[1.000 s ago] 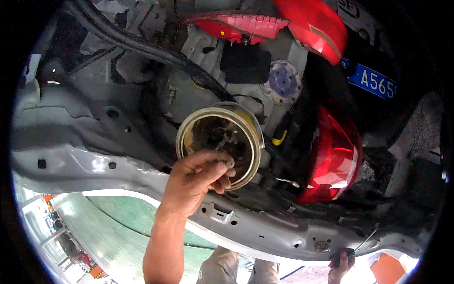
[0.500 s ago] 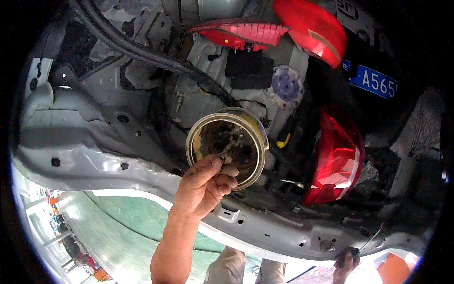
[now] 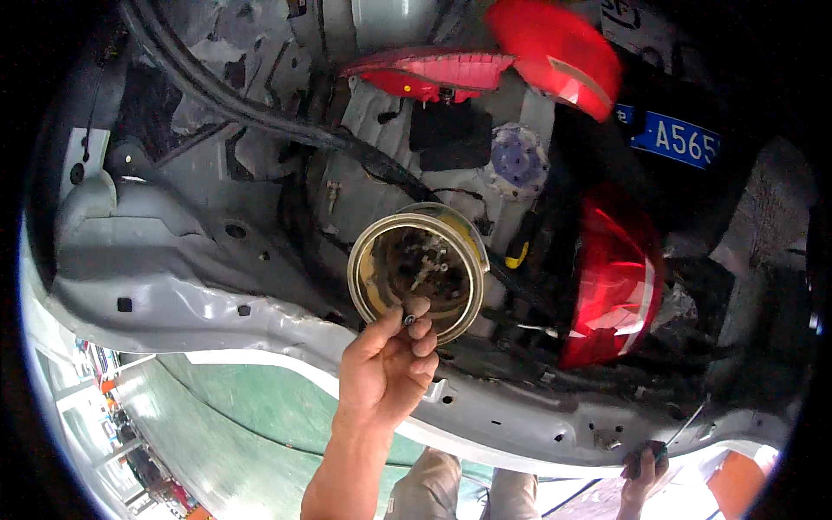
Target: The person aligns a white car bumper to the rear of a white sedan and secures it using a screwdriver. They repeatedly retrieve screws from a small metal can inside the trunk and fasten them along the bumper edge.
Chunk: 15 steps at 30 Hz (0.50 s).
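My left hand pinches a small dark metal fastener between thumb and fingertips, over the near rim of a round tin can. Whether it is a nut or a bolt is too small to tell. Loose screws and bolts lie at the bottom of the can, on its brownish inside. Far off at the lower right, my right hand is closed round the dark handle of a screwdriver, whose thin metal shaft points up and right beside the car body's edge.
Red tail lights lie right of the can and at the back. A black rubber seal runs across the grey car body. A yellow-ended tool and a blue licence plate are farther right.
My left hand has drawn back from inside the can to its near rim, with the small fastener in its fingertips. My right hand still holds the screwdriver. The whole view has shifted slightly.
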Each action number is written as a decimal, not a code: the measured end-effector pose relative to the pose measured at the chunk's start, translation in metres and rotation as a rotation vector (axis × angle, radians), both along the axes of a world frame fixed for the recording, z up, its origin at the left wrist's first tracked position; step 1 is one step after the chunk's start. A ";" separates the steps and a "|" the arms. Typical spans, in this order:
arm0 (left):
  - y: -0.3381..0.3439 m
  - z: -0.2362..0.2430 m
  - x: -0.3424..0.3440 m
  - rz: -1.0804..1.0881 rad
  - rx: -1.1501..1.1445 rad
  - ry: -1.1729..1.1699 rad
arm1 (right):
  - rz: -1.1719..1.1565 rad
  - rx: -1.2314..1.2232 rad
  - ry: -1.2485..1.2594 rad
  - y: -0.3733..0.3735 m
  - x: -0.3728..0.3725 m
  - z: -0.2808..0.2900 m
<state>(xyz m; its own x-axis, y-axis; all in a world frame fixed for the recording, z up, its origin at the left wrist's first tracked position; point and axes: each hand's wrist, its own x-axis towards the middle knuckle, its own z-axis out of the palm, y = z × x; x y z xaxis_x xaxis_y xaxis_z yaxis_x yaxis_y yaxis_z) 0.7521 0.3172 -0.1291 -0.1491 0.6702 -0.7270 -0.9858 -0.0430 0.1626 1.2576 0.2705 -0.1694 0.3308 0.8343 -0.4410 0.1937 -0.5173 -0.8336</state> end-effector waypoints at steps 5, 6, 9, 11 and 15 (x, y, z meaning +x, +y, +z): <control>-0.008 0.023 0.017 0.006 0.136 -0.117 | 0.039 -0.056 0.005 0.008 -0.007 0.009; -0.011 0.028 0.021 -0.004 0.168 -0.126 | 0.006 -0.053 0.047 0.006 -0.003 0.006; -0.021 0.048 0.033 -0.026 0.216 -0.159 | 0.051 -0.071 0.061 0.012 -0.011 0.016; -0.024 0.065 0.045 -0.052 0.243 -0.158 | 0.051 -0.053 0.094 0.013 -0.014 0.018; -0.040 0.096 0.083 -0.113 0.252 -0.129 | 0.075 0.016 0.194 0.016 -0.019 0.024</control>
<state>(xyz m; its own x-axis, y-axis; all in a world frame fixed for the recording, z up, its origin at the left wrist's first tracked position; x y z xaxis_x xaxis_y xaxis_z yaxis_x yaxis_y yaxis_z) 0.8351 0.2770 -0.0333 0.0196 0.8391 -0.5436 -0.9984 0.0450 0.0334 1.2389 0.2863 -0.1452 0.1778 0.8607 -0.4771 0.0659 -0.4942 -0.8669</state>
